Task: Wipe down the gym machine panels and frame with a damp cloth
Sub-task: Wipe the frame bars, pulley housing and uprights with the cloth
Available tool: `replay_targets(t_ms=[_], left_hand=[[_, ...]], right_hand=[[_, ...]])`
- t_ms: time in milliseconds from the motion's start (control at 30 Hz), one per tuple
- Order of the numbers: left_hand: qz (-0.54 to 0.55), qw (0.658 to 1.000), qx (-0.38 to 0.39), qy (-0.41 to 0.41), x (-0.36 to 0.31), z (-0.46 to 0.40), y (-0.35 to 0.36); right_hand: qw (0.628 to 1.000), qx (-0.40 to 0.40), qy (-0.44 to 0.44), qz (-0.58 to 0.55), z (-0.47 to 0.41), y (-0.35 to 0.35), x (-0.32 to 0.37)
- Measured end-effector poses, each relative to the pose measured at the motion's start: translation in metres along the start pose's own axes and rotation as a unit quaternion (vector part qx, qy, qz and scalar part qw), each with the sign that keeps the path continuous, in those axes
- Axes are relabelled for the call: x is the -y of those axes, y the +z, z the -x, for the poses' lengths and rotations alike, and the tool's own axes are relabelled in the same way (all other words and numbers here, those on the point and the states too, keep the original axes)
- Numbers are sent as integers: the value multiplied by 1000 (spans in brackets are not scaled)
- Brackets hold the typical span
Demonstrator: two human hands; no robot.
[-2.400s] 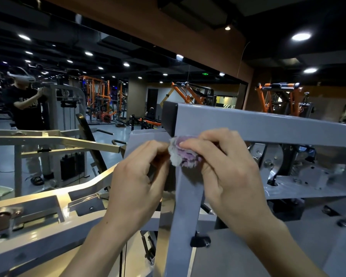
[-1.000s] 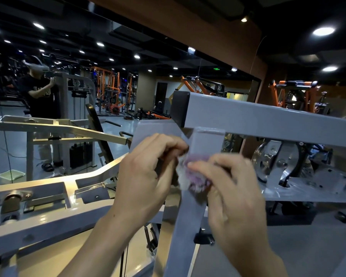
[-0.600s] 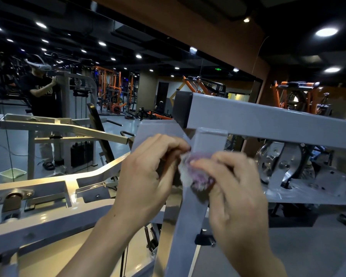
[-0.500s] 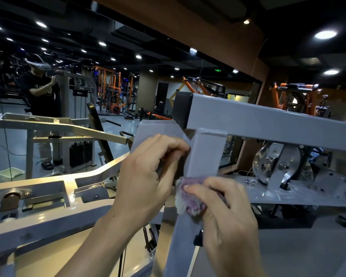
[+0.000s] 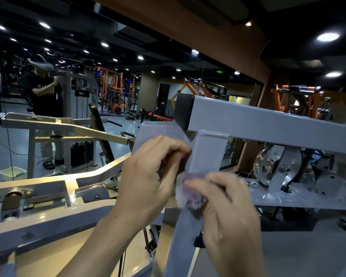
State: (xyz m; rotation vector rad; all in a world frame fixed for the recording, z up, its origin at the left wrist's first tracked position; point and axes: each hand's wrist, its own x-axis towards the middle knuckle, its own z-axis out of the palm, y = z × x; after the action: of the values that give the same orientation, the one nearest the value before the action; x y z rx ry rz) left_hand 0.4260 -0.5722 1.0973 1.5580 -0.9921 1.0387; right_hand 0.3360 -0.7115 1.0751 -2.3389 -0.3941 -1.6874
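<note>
My right hand (image 5: 226, 208) pinches the damp cloth (image 5: 190, 191), a crumpled purple-and-white wad, against the grey upright post (image 5: 205, 154); a moment ago the wad sat higher, close under the weld where the post joins the crossbeam (image 5: 268, 122), so I read the top stretch as wiped and the run below my fingers as still to do; my left hand (image 5: 152, 172) curls round the post's left edge, fingers tucked behind it, steadying. The post's two long edges are sharp-cornered, and I judge the cloth must wrap over them to clean the sides; downward the face is bare and open for a long stroke. Further right, the pulley (image 5: 276, 168) and its bracket stand behind the lower rail (image 5: 288, 198), apart from my stroke; further left, the silver lever arm (image 5: 48, 196) lies well apart.
</note>
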Motion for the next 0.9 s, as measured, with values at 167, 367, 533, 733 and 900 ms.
replay_targets(t_ms=[167, 367, 533, 733, 900], left_hand=[[-14, 1000, 8, 2, 1, 0, -1], [-6, 1000, 1, 0, 0, 1, 0], [-9, 1000, 4, 5, 1, 0, -1], [-10, 1000, 4, 13, 2, 0, -1], [-37, 999, 14, 19, 4, 0, -1]], right_hand=[[1000, -6, 18, -4, -27, -8, 0], [998, -24, 48, 17, 21, 2, 7], [996, 2, 74, 56, 27, -2, 14], [997, -56, 49, 17, -3, -3, 17], [998, -45, 46, 9, -44, -17, 8]])
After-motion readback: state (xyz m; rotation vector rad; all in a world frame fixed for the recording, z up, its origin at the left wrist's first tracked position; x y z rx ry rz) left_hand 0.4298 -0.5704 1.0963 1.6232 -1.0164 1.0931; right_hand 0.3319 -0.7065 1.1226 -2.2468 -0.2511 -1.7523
